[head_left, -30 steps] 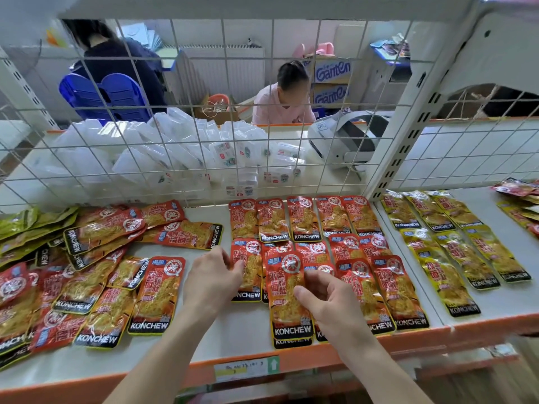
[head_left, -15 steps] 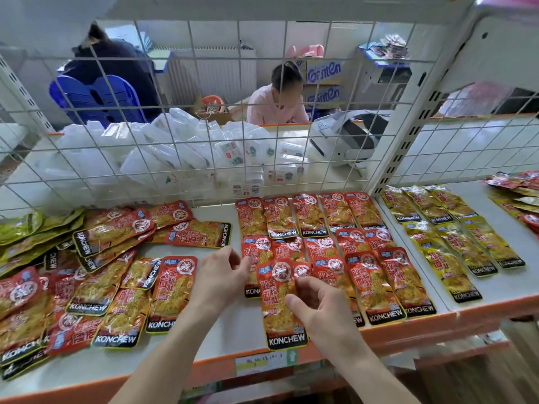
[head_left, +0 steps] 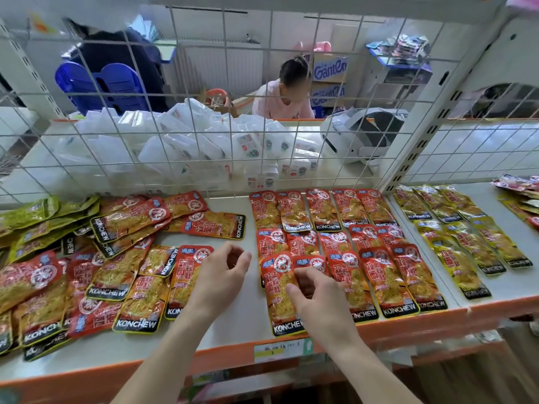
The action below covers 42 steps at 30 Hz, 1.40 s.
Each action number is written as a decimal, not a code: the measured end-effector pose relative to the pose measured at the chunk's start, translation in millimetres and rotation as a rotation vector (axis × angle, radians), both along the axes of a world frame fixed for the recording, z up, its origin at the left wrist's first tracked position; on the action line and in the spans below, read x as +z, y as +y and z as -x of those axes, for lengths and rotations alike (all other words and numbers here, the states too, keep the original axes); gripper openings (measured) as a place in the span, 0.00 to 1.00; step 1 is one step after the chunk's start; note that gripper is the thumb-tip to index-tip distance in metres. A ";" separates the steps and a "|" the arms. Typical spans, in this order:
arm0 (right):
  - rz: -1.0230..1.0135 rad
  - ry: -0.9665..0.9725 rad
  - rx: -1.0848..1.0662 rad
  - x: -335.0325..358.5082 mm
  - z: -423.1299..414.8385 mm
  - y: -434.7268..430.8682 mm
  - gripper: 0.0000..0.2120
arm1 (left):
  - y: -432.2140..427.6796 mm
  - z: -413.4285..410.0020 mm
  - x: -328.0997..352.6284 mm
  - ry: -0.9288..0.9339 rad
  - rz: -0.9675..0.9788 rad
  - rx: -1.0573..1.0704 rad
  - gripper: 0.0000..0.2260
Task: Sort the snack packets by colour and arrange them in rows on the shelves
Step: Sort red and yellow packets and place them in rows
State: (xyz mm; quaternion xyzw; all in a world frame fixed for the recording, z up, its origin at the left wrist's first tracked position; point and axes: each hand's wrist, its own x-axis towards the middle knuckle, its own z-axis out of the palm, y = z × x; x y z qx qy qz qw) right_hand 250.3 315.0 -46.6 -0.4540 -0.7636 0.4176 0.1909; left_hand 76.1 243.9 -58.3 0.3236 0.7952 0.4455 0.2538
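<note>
Lying flat at the near left corner of the red block, the red packet is a glossy foil pouch with a round white emblem at its far end, a window of yellowish snack in the middle and a black KONCHEW band at its near end. Its long axis runs near to far, the near end leaning a little right and reaching the shelf's orange front lip. The right hand sits over its right side, thumb on the face and fingers curled in, pinching it. To the right and beyond, the red rows lie in the same direction, overlapping like tiles. The left hand hovers over bare shelf just left of the block, its fingers loosely curled and apart, holding nothing. Farther left is a loose heap of red packets pointing every way, with green packets at the far left. Yellow packets lie in rows on the right. A white wire grid backs the shelf.
</note>
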 end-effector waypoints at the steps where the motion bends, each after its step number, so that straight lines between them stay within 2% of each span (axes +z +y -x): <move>1: -0.043 -0.031 -0.001 -1.0 1.1 -1.1 0.14 | -1.5 0.3 -1.2 0.004 -0.004 -0.003 0.05; 6: -0.239 -0.137 0.024 -2.3 6.3 -5.8 0.14 | -6.6 0.3 -5.2 0.011 -0.021 -0.023 0.04; 10: -0.305 -0.232 0.053 -1.5 7.4 -8.4 0.14 | -8.9 0.5 -6.9 0.027 -0.014 -0.034 0.03; 18: -0.327 -0.317 0.042 -4.1 5.8 -14.2 0.14 | -12.9 -0.8 -7.6 0.049 -0.008 -0.047 0.03; 24: -0.400 -0.375 0.057 -7.4 5.6 -19.1 0.20 | -13.5 -0.5 -8.2 0.032 -0.013 -0.052 0.03; 30: -0.473 -0.436 0.075 -6.9 3.6 -19.7 0.19 | -13.6 -0.3 -9.0 0.046 -0.014 -0.055 0.03; 39: -0.447 -0.470 0.100 -5.3 3.0 -18.4 0.19 | -15.9 0.0 -7.8 0.051 -0.016 -0.087 0.03; 42: -0.440 -0.476 0.099 -4.0 3.0 -19.5 0.19 | -19.7 -3.7 -6.8 0.119 -0.032 -0.107 0.02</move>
